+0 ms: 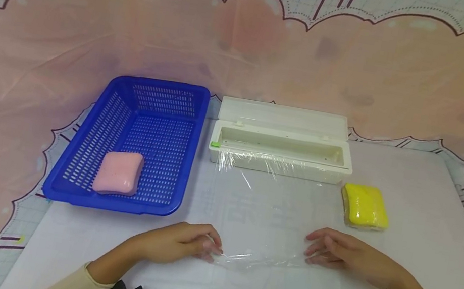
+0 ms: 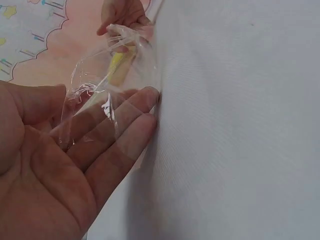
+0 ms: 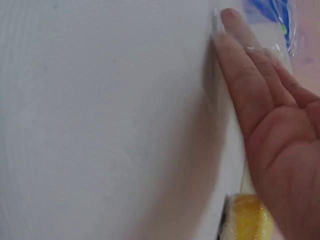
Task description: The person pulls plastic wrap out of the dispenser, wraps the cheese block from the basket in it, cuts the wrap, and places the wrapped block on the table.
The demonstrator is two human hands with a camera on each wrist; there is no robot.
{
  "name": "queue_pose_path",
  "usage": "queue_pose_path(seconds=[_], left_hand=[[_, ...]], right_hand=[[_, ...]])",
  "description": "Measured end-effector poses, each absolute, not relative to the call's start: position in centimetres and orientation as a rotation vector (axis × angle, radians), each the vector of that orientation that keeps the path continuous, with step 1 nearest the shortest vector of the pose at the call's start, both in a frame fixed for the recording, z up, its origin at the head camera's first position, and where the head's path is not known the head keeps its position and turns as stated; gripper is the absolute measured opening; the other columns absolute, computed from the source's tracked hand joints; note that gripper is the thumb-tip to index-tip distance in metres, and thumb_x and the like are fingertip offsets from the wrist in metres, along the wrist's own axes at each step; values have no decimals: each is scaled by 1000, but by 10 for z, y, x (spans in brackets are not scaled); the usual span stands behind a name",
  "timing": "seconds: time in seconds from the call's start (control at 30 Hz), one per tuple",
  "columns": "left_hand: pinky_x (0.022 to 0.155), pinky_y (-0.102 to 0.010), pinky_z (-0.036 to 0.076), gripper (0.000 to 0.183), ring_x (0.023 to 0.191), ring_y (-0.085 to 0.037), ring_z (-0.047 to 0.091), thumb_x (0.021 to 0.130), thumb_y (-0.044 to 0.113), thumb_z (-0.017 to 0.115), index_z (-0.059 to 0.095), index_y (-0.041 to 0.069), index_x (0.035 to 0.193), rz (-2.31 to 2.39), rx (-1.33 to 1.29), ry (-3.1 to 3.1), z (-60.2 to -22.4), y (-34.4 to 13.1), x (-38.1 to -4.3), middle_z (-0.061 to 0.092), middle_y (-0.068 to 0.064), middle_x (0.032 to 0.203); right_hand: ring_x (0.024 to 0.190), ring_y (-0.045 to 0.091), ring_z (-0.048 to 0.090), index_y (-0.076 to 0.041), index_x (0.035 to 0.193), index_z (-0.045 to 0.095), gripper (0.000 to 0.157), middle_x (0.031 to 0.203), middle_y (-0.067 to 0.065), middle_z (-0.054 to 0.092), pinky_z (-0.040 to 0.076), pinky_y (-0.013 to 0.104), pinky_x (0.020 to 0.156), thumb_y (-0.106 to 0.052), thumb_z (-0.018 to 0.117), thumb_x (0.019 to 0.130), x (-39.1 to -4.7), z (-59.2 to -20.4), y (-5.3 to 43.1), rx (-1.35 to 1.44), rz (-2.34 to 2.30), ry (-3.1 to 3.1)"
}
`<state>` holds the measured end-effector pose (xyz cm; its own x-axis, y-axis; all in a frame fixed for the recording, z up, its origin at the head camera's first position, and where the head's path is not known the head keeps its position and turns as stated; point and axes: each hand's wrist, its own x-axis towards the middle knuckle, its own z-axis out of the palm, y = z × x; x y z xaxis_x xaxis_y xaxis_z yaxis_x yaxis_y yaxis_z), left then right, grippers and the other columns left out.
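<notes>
A sheet of clear plastic wrap (image 1: 249, 260) stretches from a white wrap dispenser (image 1: 279, 167) toward the hands, its near edge crumpled. My left hand (image 1: 183, 244) pinches the left corner of that edge with thumb and forefinger. In the left wrist view, the wrap lies over the other, fairly straight fingers (image 2: 120, 135). At the opposite corner my right hand (image 1: 356, 257) touches the wrap with extended fingers (image 3: 247, 80), the thumb apart from their tips. A yellow film-wrapped soap-like block (image 1: 364, 206) sits just beyond the right hand.
A blue plastic basket (image 1: 188, 168) stands at the left with a pink soap-like block (image 1: 118, 172) inside. The dispenser's lid (image 1: 282, 117) is raised, and a green slider (image 1: 215, 144) sits at its left end. A white cloth (image 1: 424, 207) covers the table; a patterned curtain hangs behind.
</notes>
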<state>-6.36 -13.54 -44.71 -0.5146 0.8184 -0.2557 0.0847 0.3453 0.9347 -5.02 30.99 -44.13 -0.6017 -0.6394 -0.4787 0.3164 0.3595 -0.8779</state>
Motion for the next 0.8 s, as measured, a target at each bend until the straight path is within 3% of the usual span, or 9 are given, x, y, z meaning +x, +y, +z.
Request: queue_pose_path(seconds=[0.13,0.33,0.53,0.67,0.73,0.8], left_hand=[[102,-22,51,24,120,-14,68,112,21,40,58,15,128,1253,775,1825,-449,-147,-58,72,-6,128],[104,-23,51,28,126,-15,65,112,20,38,58,10,130,1290,777,1732,-448,-162,-49,69,-11,133],[86,-29,60,26,115,-18,71,111,18,40,60,7,124,1329,755,1710,-441,-163,-47,70,-19,126],[71,-26,61,20,93,-11,72,110,18,46,65,13,113,1239,815,1988,-434,-155,-48,74,-9,107],[73,-25,60,17,90,-8,68,108,16,51,67,16,110,1148,898,2189,-430,-148,-48,73,-1,102],[83,-28,58,14,96,-7,65,105,14,57,69,18,111,1027,1000,2409,-429,-141,-48,72,6,105]], right_hand=[[120,20,66,-7,148,44,47,138,17,61,60,36,91,-34,31,113,-48,-444,316,-216,-1362,1753],[114,27,67,-3,148,44,49,128,17,64,61,38,88,-36,35,112,-45,-447,324,-142,-1357,1753],[96,31,70,-1,138,51,45,108,17,68,62,37,81,-35,38,112,-46,-441,326,-148,-1299,1825],[76,24,65,-5,122,61,35,85,10,65,57,30,69,-33,44,110,-44,-433,320,-202,-1174,2055],[73,18,61,-10,117,63,28,81,4,63,53,26,66,-33,51,108,-43,-429,314,-240,-1081,2258],[77,15,60,-13,116,65,24,86,0,66,52,26,67,-33,60,104,-42,-426,306,-293,-977,2483]])
